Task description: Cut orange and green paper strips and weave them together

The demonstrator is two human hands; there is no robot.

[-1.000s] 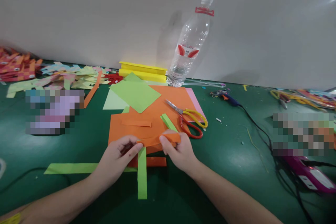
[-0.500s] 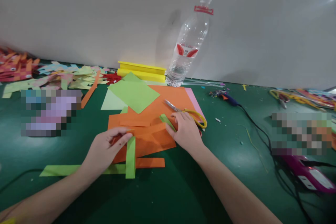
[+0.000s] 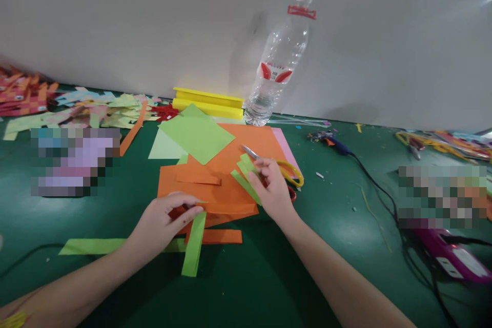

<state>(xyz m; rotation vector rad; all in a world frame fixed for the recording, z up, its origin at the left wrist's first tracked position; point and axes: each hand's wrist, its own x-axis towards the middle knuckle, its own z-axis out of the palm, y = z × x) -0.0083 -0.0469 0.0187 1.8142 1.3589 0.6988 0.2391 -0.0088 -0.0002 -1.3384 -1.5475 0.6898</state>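
My left hand (image 3: pixel 165 223) is closed, with thumb and index finger pinching a green paper strip (image 3: pixel 194 246) that hangs toward me. An orange paper strip (image 3: pixel 230 211) stretches rightward from that pinch. Curled fingers of my right hand (image 3: pixel 272 189) grip several short green paper strip ends (image 3: pixel 246 185), with a bit of orange between them. Under both hands lies an orange sheet (image 3: pixel 169 179), bearing a loose orange strip (image 3: pixel 198 179). Yellow-handled scissors (image 3: pixel 291 170) rest just behind my right hand. How the strips join is partly hidden by my fingers.
A clear plastic bottle (image 3: pixel 279 54) leans against the wall. Behind the orange sheet lie a green square (image 3: pixel 198 133) and yellow folded paper (image 3: pixel 207 105). Paper scraps (image 3: pixel 115 110) pile up at left. A glue gun (image 3: pixel 338 144) with a cable lies at right, near a purple power strip (image 3: pixel 453 256).
My left hand has shifted right and slightly down, tilting the hanging green strip. My right hand's fingers have curled, and more green strip ends show beside them.
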